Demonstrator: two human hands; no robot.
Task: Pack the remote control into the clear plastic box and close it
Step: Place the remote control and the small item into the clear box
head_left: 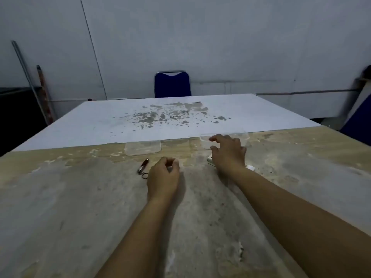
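Observation:
A white remote control (251,167) lies on the worn table, mostly hidden under my right hand (227,155); only its two ends show. The fingers of that hand are spread and reach over the near rim of the clear plastic box (244,137), which stands uncovered just behind. The box's clear flat lid (143,147) lies apart, to the left. My left hand (163,174) rests on the table between lid and remote, fingers curled in, with nothing visible in it.
A small dark red keychain flashlight (143,167) lies just left of my left hand. A white board (140,121) with peeled patches covers the far half of the table. A blue chair (172,85) stands behind it, and poles (30,81) lean at far left.

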